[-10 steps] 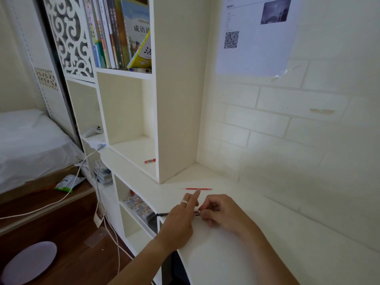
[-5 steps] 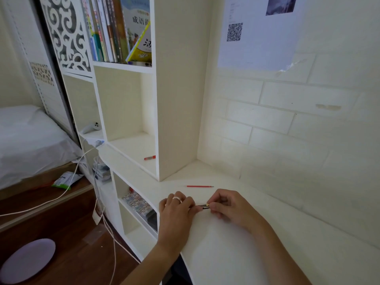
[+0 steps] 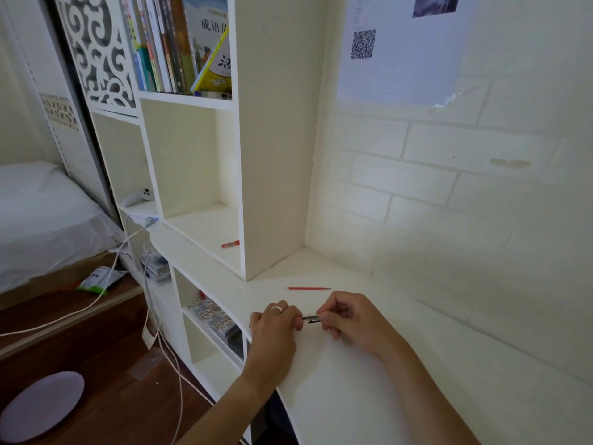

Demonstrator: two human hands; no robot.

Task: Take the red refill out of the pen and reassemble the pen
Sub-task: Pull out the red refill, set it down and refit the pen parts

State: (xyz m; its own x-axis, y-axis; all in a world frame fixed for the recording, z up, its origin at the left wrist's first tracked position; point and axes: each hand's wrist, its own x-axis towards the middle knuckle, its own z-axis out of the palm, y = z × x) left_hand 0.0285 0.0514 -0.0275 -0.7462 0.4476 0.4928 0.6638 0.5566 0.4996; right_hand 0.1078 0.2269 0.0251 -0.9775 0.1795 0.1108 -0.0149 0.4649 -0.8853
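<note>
A thin red refill lies flat on the white desk, just beyond my hands. Between my hands I hold a dark pen; only a short middle stretch with its clip shows. My left hand, wearing a ring, is closed around one end of the pen. My right hand pinches the other end with its fingertips. Both hands rest low over the desk near its left edge. Most of the pen is hidden inside my fingers.
A small red cap-like piece lies in the shelf cubby to the left. The white bookcase rises right behind the refill, and a brick-patterned wall closes the far side. White cables hang beside the desk's left edge.
My left hand curled from an extended finger into a closed grip on the pen. Both hands drew together along the pen, hiding more of it. The refill stayed put.
</note>
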